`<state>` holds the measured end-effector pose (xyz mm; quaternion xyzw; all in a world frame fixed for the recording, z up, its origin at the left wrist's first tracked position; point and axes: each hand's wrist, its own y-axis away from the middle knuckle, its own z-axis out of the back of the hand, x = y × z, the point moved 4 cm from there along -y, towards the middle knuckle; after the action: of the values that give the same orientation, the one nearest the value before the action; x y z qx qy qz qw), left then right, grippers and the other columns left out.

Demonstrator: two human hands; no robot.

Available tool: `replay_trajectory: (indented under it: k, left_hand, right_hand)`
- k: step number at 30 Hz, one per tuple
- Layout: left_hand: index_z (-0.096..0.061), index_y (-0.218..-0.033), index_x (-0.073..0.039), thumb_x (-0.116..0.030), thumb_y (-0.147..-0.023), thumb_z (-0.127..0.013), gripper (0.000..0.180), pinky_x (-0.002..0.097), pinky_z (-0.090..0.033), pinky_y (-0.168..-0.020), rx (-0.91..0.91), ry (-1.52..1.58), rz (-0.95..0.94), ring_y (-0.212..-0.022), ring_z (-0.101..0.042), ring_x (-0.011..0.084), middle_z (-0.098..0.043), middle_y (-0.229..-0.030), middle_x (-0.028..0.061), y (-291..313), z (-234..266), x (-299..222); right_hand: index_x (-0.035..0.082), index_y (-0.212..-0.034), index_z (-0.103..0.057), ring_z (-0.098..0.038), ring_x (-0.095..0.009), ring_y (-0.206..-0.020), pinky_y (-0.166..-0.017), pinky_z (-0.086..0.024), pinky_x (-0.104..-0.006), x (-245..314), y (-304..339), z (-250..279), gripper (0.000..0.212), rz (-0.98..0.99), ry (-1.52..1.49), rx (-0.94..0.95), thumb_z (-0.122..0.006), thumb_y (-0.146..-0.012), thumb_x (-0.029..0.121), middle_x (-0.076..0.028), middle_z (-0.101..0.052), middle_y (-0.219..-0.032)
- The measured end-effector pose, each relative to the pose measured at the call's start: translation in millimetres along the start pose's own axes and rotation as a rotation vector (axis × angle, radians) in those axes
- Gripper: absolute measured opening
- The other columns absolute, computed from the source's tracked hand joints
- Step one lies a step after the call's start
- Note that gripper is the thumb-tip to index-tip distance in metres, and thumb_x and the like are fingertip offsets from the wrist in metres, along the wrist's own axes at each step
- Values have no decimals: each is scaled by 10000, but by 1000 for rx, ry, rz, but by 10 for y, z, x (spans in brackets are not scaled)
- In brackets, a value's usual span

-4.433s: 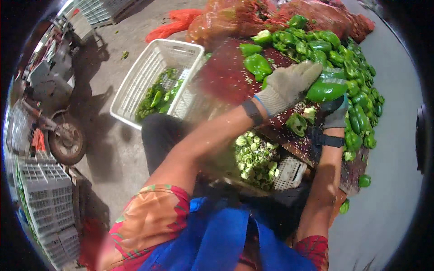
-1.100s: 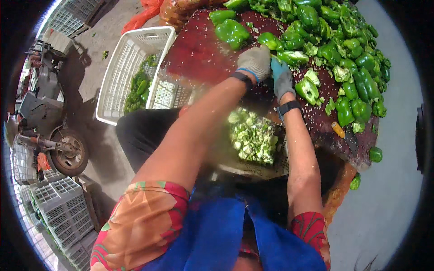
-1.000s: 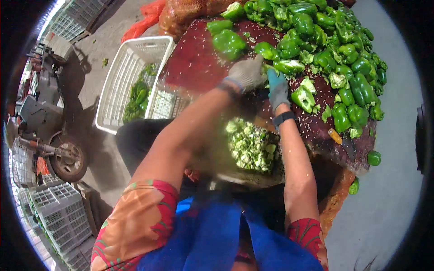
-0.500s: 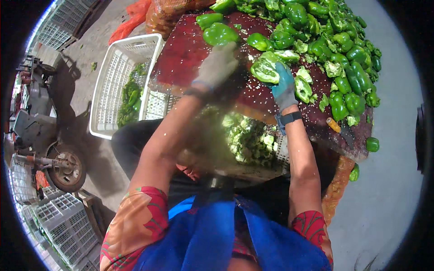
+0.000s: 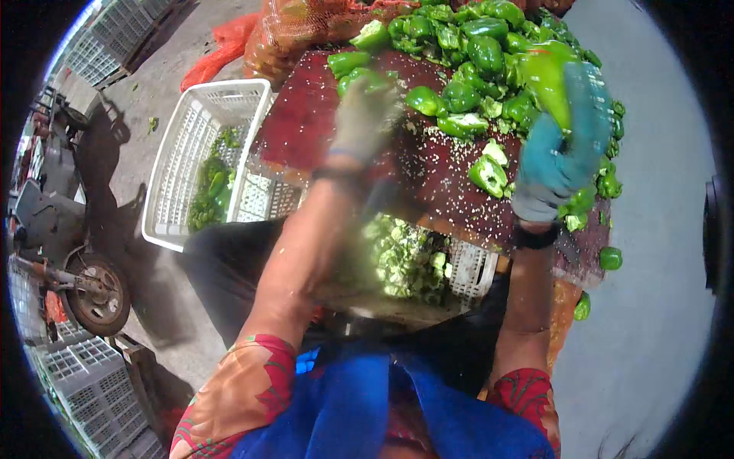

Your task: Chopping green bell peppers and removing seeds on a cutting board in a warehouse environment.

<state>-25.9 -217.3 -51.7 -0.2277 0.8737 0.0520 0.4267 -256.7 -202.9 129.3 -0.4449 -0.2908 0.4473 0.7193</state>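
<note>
My right hand (image 5: pixel 562 149), in a teal and grey glove, is raised over the right of the red board (image 5: pixel 298 107). Its thumb and fingers close around a bright green bell pepper (image 5: pixel 549 80), smeared by motion; whether it is whole or cut I cannot tell. At the board's left, my left hand (image 5: pixel 367 118) in a pale glove reaches over another green pepper (image 5: pixel 359 79). Its fingers are blurred, so their grip is unclear. Between the hands lie a cut pepper (image 5: pixel 462 125) and an open half (image 5: pixel 488 175), among scattered white seeds.
Green peppers are heaped (image 5: pixel 485 57) along the board's far right. A white crate (image 5: pixel 164 191) with green pieces stands left. Below the board's near edge, a crate (image 5: pixel 472 268) holds pale pepper cores (image 5: pixel 401 260). Mesh sacks (image 5: pixel 287 38) lie behind; one loose pepper (image 5: pixel 611 258) sits at the right edge.
My right hand has moved right and up from the middle of the board, with a pepper now in it. The large cut pepper it held is gone from there. My left hand stays near the left peppers.
</note>
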Motion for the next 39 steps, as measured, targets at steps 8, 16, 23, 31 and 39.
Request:
replay_trajectory:
  k: [8, 16, 23, 31, 39]
  left_hand:
    - [-481, -1364, -140, -536, -971, -333, 577, 530, -442, -888, -53, 168, 356, -1110, -525, 276, -562, -1234, 98, 100, -1038, -321]
    - [-578, -1246, -108, -379, -945, -479, 418, 511, -402, -905, -64, -1219, -544, -1080, -535, 343, -624, -1179, 182, 86, -753, -143]
    - [-580, -1278, -98, -248, -835, -664, 475, 417, -535, -752, 36, -1453, -437, -970, -628, 310, -665, -1089, 151, 272, -834, -288]
    - [-626, -1155, 56, -345, -870, -621, 492, 355, -491, -862, 571, -778, 9, -1009, -629, 251, -679, -1070, 160, 476, -1112, -315]
    - [-616, -1167, 14, -101, -876, -569, 316, 277, -534, -691, 91, -883, -59, -806, -652, 176, -686, -984, 92, 520, 384, -1659]
  right_hand:
    - [226, -1212, -650, -534, -325, -1220, -960, -498, -427, -227, -204, -13, 516, -36, -68, -4, -608, -720, 77, -130, -585, -1268]
    - [35, -1253, -600, -553, -210, -1204, -1047, -441, -352, -670, 480, -364, 452, -600, -602, 71, -529, -818, -68, -97, -607, -1266]
    - [0, -1367, -467, -547, -275, -1218, -1056, -456, -406, -784, 899, -379, 485, -1081, -1441, -100, -509, -885, -39, -140, -550, -1328]
    - [-6, -1340, -509, -530, -256, -1227, -1059, -418, -394, -313, 886, -414, 467, -1149, -1364, -57, -489, -894, 129, -137, -556, -1330]
    - [-6, -1411, -400, -588, -212, -1162, -905, -514, -289, -35, 770, -121, 472, -1067, -1131, 278, -417, -1028, 270, -145, -532, -1353]
